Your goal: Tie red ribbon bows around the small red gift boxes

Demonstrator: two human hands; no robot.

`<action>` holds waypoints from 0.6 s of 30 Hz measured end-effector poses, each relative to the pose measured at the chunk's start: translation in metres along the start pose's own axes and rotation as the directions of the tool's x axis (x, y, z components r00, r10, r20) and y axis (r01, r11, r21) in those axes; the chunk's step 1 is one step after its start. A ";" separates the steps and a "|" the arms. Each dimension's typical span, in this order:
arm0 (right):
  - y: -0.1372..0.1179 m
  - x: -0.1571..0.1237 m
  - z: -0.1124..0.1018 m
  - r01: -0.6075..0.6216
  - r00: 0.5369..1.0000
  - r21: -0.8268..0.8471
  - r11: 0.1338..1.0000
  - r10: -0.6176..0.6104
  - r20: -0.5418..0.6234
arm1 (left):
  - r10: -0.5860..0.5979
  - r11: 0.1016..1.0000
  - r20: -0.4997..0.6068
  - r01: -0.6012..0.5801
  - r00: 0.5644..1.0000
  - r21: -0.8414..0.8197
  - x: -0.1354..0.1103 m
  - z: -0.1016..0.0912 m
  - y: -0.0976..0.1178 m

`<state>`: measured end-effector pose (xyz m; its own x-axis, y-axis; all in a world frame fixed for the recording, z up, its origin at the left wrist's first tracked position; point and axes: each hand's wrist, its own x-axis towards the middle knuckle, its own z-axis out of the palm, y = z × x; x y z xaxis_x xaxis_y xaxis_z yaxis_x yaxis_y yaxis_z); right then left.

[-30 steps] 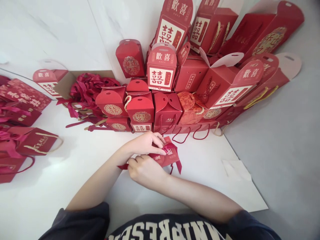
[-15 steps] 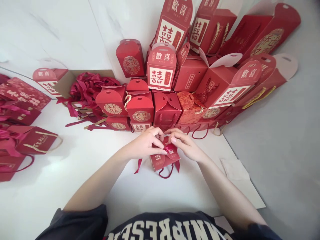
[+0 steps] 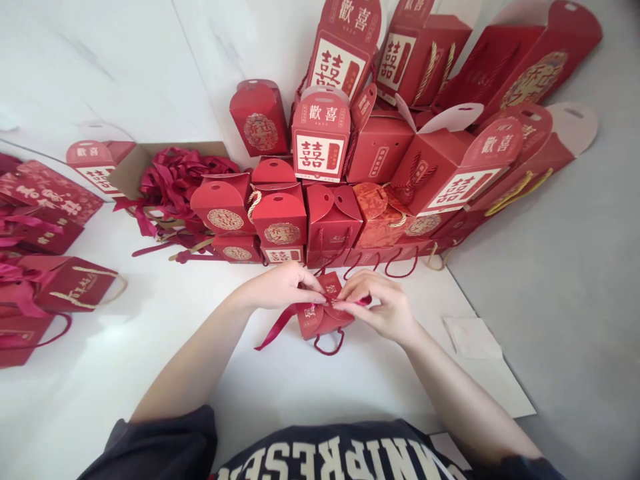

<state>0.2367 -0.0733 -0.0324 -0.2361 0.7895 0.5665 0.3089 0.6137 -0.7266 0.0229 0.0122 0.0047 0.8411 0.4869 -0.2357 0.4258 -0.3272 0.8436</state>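
A small red gift box [image 3: 327,325] with a cord handle sits on the white table in front of me. A dark pink ribbon [image 3: 278,329] crosses its top, one tail trailing out to the left. My left hand [image 3: 293,287] pinches the ribbon at the left of the box's top. From the right, my right hand [image 3: 383,303] pinches the ribbon near the middle, and a short piece of it shows by the fingers. The fingertips of both hands almost meet over the box, so the ribbon's crossing is partly hidden.
Several red gift boxes [image 3: 334,220] are stacked behind my hands. An open cardboard box [image 3: 133,170] of ribbons stands at the back left. More ribboned boxes [image 3: 83,287] lie at the left. A white folded sheet [image 3: 473,338] lies to the right, near the grey wall.
My hands have moved from above the box's middle to either side of the ribbon, now pinching it. The left ribbon tail has swung further out, and the right tail has lifted off the table side.
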 end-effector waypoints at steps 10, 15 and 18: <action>-0.013 -0.012 0.003 0.365 0.903 -0.366 0.856 -0.229 0.364 | 0.008 0.999 0.069 -0.005 0.998 -0.054 -0.001 -0.003 -0.004; -0.006 -0.017 0.005 0.278 0.930 -0.259 0.925 -0.192 0.313 | -0.022 0.999 -0.033 0.024 0.999 0.048 -0.002 0.006 0.006; -0.003 -0.013 0.002 0.128 0.966 -0.135 0.983 -0.093 0.240 | 0.070 0.974 -0.158 -0.034 0.985 0.223 -0.002 0.016 0.013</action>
<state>0.2366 -0.0855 -0.0386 -0.4775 0.7070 0.5217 0.3980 0.7034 -0.5890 0.0319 -0.0060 0.0087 0.8058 0.5843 -0.0967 0.4609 -0.5161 0.7220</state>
